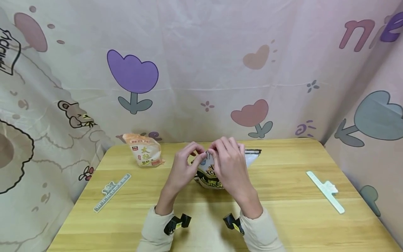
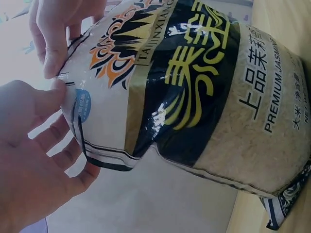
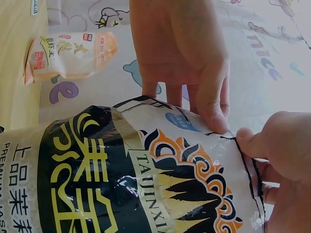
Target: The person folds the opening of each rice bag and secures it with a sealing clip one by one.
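Observation:
A bag of jasmine rice [image 1: 209,179] with a black band and yellow lettering stands upright on the table between my hands. My left hand [image 1: 184,166] pinches its top edge between thumb and fingers. Close beside it, my right hand [image 1: 231,166] grips the same edge, the two thumbs almost meeting. In the left wrist view the rice bag [image 2: 194,97] shows grains through its clear lower part, and its top looks flattened. The right wrist view shows the rice bag [image 3: 121,179] with my fingers behind the top edge and thumbs in front.
A smaller orange-and-white food bag [image 1: 145,150] stands at the back left of the wooden table [image 1: 277,182]. A ruler-like clip [image 1: 112,192] lies on the left, and a pale green clip [image 1: 325,191] lies on the right. Behind the table hangs a printed cloth [image 1: 201,63].

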A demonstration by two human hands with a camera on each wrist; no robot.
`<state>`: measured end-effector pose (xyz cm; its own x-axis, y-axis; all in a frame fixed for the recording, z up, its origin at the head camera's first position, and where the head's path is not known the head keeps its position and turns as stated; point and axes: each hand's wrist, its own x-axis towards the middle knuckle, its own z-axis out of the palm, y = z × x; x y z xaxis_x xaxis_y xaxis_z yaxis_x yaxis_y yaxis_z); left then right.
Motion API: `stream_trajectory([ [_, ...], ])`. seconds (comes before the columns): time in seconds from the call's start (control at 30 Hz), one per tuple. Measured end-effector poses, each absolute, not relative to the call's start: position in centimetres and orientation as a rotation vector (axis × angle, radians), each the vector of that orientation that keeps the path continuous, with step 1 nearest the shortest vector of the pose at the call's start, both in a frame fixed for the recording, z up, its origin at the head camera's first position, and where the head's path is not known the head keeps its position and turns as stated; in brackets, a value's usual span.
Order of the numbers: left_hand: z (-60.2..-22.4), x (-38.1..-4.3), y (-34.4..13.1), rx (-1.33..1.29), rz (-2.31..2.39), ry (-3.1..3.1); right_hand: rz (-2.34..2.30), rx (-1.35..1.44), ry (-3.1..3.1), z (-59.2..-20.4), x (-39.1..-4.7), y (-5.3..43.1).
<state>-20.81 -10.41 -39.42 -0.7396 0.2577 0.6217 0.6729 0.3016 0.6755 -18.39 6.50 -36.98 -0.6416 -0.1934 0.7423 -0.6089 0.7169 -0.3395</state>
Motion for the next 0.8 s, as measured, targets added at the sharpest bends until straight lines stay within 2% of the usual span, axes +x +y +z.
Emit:
stream_trajectory([
  [0.8, -40.4, -22.0, -15.3, -0.921, -1.229, -2.430, 0.824, 0.592, -2.188, -37.4, -18.5, 6.3],
])
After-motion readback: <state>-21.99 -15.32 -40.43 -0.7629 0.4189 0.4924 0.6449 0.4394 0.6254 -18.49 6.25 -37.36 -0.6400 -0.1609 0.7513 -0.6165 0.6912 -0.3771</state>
